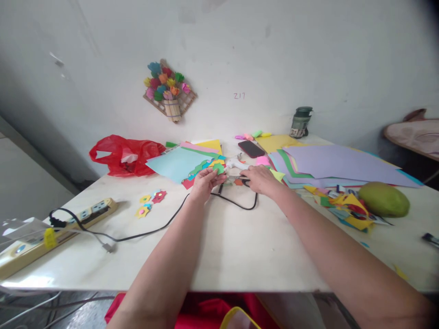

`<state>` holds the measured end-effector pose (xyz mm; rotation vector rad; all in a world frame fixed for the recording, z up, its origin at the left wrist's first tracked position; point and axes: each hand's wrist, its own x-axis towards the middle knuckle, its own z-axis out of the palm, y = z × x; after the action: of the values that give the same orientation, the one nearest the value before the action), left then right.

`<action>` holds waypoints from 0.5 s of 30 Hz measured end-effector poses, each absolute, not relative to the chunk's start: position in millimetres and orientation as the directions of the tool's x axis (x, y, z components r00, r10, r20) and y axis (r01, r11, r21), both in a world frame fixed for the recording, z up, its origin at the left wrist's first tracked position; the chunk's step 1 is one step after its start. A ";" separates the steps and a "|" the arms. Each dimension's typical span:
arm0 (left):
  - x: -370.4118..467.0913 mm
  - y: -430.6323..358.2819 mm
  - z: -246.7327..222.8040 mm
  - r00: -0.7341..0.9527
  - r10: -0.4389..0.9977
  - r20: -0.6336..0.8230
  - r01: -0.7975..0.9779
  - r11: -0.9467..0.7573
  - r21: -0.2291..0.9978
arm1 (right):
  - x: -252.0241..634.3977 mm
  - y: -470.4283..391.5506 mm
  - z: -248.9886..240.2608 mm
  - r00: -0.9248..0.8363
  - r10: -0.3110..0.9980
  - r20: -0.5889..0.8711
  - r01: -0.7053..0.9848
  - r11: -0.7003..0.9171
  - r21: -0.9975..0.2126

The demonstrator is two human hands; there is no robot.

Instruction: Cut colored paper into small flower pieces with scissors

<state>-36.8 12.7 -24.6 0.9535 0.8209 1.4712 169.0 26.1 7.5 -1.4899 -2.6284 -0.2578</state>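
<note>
My left hand [205, 183] pinches a small green paper piece [218, 169] near the middle of the table. Just to its right, my right hand [259, 179] is closed around the dark handles of a pair of scissors [245, 182], whose blades point left toward the green piece. Behind both hands lies a white glue gun [237, 163], with its black cord curving over the table. Wavy coloured paper strips [199, 170] rest behind my left hand. Small paper flowers [158, 197] lie to the left.
A power strip [98, 209] and red plastic bag [125, 157] are at left. Paper sheets [338, 161], a phone [251, 148], a bottle [300, 123], paper scraps [355, 205] and a green fruit [384, 199] are behind and right.
</note>
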 end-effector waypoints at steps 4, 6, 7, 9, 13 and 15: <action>-37.1 11.8 -23.7 -0.003 0.992 0.123 -0.428 -0.112 0.897 | 174.5 28.8 9.2 -0.344 0.913 0.219 0.928 0.367 -0.070; -36.9 11.0 -23.6 0.034 0.992 0.125 -0.412 -0.100 0.906 | 175.8 32.9 7.2 -0.234 0.940 0.249 0.920 0.297 -0.254; -36.7 10.5 -23.7 0.054 0.991 0.122 -0.400 -0.091 0.912 | 175.7 34.9 5.9 -0.185 0.949 0.254 0.885 0.273 -0.378; -36.0 9.6 -23.9 0.102 0.988 0.113 -0.374 -0.067 0.925 | 174.0 37.3 3.7 -0.117 0.970 0.211 0.721 0.229 -0.654; -34.6 9.0 -24.9 0.190 0.978 0.084 -0.307 -0.022 0.951 | 166.9 32.3 4.2 -0.127 0.985 0.117 0.209 0.142 -0.967; -34.3 9.4 -25.5 0.219 0.973 0.069 -0.266 -0.009 0.964 | 163.2 27.0 6.6 -0.141 0.986 0.091 0.064 0.101 -0.993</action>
<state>-34.3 9.4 -25.5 1.1399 0.8306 1.1834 163.2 27.0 6.6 -1.1200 -1.4070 1.2023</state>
